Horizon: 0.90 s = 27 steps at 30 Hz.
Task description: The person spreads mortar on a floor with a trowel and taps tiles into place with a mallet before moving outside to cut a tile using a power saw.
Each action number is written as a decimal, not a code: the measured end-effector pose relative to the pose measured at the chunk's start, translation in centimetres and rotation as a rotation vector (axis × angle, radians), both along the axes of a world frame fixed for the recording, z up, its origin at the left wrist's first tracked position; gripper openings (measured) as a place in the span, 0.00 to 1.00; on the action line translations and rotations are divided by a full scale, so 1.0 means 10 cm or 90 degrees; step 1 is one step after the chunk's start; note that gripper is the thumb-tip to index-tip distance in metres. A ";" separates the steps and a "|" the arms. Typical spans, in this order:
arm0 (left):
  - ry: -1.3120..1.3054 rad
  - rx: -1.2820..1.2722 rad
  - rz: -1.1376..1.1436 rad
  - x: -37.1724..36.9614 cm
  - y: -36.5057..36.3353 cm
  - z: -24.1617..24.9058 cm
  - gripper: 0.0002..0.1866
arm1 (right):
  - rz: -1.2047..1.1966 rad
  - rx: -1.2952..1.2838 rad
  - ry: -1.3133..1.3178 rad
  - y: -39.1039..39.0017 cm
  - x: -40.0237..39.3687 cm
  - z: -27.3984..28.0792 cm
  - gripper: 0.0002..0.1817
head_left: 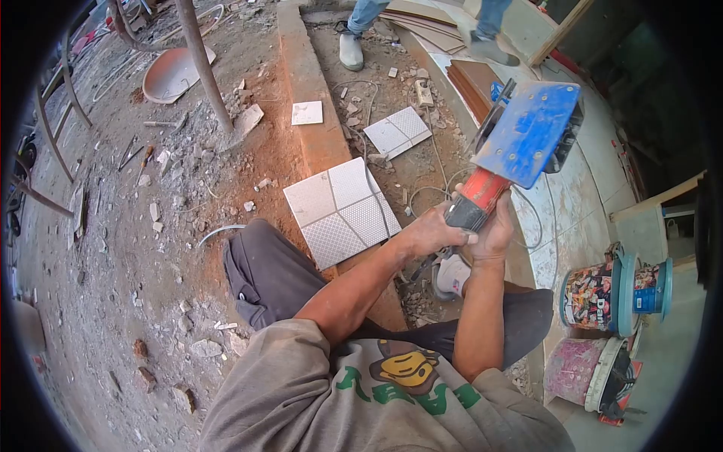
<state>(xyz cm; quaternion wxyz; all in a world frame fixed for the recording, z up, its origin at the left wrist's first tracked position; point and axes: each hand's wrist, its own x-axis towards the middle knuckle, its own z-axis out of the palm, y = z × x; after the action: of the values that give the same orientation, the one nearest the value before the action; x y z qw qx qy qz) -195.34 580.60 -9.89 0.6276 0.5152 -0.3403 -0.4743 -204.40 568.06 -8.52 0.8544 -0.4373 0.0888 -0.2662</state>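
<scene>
A hand-held electric tile cutter (482,197) with a red and black body is raised ahead of me, its flat blue base plate (529,129) turned upward. Around the rear of its body my left hand (435,230) is closed from the left side. My right hand (495,232) grips the same body from the right and below. The blade cannot be made out. Left of the cutter, a large patterned tile (343,207) lies on the low ledge, with a cord across it. A smaller tile piece (398,132) and a square white offcut (307,113) lie beyond.
Rubble and dirt cover the ground (181,256) at left, near metal poles (205,68) and a pan (177,75). Buckets (591,295) stand at right. Another person's shoe (351,53) is at the top. A power socket (424,93) and loose cords lie ahead.
</scene>
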 end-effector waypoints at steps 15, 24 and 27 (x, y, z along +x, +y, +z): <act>0.032 0.097 0.039 0.03 0.18 -0.45 0.35 | 0.042 0.136 0.015 0.10 0.23 -0.59 0.34; -0.082 0.098 0.052 -0.16 -0.04 -0.30 0.39 | -0.078 0.097 0.128 -0.07 0.13 -0.43 0.35; -0.131 0.112 0.084 -0.20 -0.06 -0.43 0.38 | -0.084 0.109 0.114 0.04 0.11 -0.40 0.35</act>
<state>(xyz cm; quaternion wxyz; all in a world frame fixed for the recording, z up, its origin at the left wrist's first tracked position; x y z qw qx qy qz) -197.38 579.99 -14.21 0.5720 0.6351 -0.3253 -0.4046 -203.26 568.46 -12.53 0.8577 -0.3782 0.2158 -0.2735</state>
